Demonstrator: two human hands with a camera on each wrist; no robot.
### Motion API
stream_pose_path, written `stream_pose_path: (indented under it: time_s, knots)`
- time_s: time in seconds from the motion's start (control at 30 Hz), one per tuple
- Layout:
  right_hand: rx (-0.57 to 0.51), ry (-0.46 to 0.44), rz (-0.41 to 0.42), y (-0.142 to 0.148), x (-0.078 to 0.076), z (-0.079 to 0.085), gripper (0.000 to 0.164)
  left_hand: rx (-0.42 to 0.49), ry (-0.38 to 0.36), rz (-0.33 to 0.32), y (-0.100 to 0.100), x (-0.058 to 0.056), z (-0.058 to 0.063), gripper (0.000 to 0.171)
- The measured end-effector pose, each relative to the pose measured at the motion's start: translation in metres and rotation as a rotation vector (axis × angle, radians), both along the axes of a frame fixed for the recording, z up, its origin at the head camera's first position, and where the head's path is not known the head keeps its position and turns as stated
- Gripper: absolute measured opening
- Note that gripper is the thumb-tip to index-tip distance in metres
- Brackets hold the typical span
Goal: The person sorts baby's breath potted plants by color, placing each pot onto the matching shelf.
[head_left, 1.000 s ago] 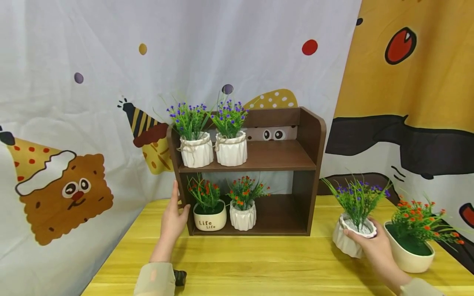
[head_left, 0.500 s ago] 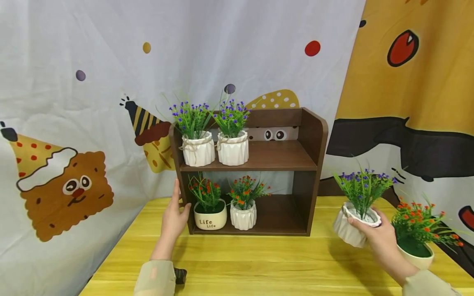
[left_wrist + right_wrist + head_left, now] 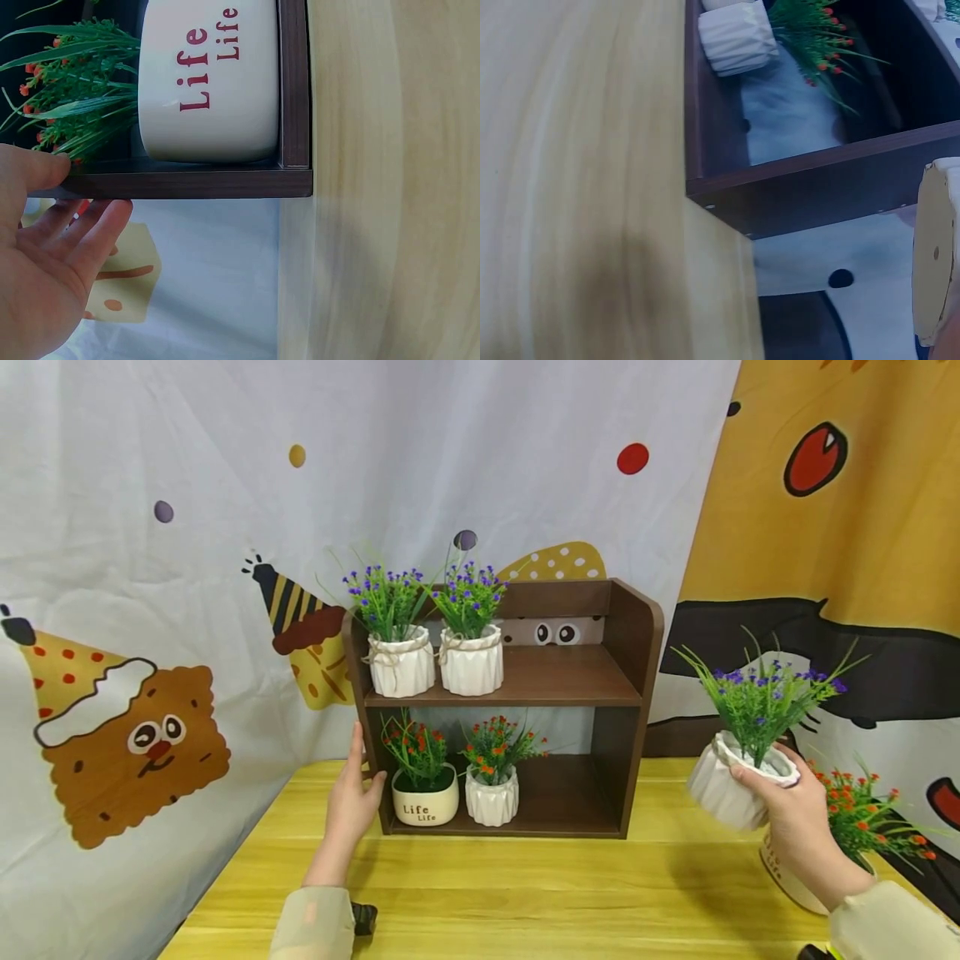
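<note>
My right hand (image 3: 806, 814) holds a white ridged flower pot (image 3: 723, 789) of purple flowers, tilted, in the air right of the brown two-tier shelf (image 3: 570, 681). The pot's base shows at the right edge of the right wrist view. At the shelf's left side, my left hand (image 3: 352, 806) grips the side panel (image 3: 202, 182), thumb at the front edge and fingers along the outside. Two white pots of purple flowers, a left one (image 3: 402, 664) and a right one (image 3: 472, 662), stand on the upper tier. Below are a "Life" pot (image 3: 426, 797) and a ridged pot (image 3: 492, 797), both with red-orange flowers.
Partly hidden behind my right hand, another cream pot (image 3: 783, 877) with orange flowers stands on the wooden table (image 3: 525, 893). A small black object (image 3: 364, 919) is by the left sleeve. A printed curtain (image 3: 225, 460) hangs behind the shelf.
My right hand has lifted the purple-flower pot up from near the table and slightly right, now in front of the cream pot. The left hand has stayed at the shelf's side.
</note>
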State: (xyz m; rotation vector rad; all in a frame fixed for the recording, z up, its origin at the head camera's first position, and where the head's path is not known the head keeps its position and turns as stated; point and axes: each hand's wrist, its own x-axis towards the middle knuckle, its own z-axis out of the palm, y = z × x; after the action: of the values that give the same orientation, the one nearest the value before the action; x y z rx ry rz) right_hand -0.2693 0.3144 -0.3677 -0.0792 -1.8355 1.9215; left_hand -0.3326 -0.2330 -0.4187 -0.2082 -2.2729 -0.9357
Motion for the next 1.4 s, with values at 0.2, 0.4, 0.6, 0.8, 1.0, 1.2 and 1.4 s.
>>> stream_pose_path:
  time_s: [0.2, 0.4, 0.6, 0.8, 1.0, 1.2, 1.4]
  knots:
    - [-0.11, 0.103, 0.026, -0.002, 0.0, 0.011, 0.047, -0.005, 0.006, 0.007, 0.001, -0.001, 0.0, 0.095]
    - [-0.154, 0.186, 0.11, -0.004, 0.003, 0.019, 0.046, -0.001, 0.008, 0.006, 0.002, 0.001, 0.001, 0.094]
    - [-0.184, 0.274, 0.187, -0.009, 0.006, 0.029, 0.047, 0.007, 0.0, 0.007, 0.001, 0.001, 0.0, 0.095]
    - [-0.234, 0.324, 0.236, -0.014, 0.013, 0.044, 0.05, 0.005, -0.002, 0.009, 0.002, 0.001, 0.001, 0.095]
    - [-0.231, 0.351, 0.29, -0.017, 0.018, 0.062, 0.06, 0.009, 0.004, 0.007, 0.003, -0.001, 0.001, 0.095]
    - [-0.252, 0.325, 0.304, -0.021, 0.023, 0.076, 0.081, 0.014, 0.001, -0.006, 0.004, -0.001, 0.001, 0.094]
    - [-0.257, 0.388, 0.352, -0.034, 0.026, 0.088, 0.071, 0.013, 0.011, 0.007, 0.002, -0.002, -0.001, 0.095]
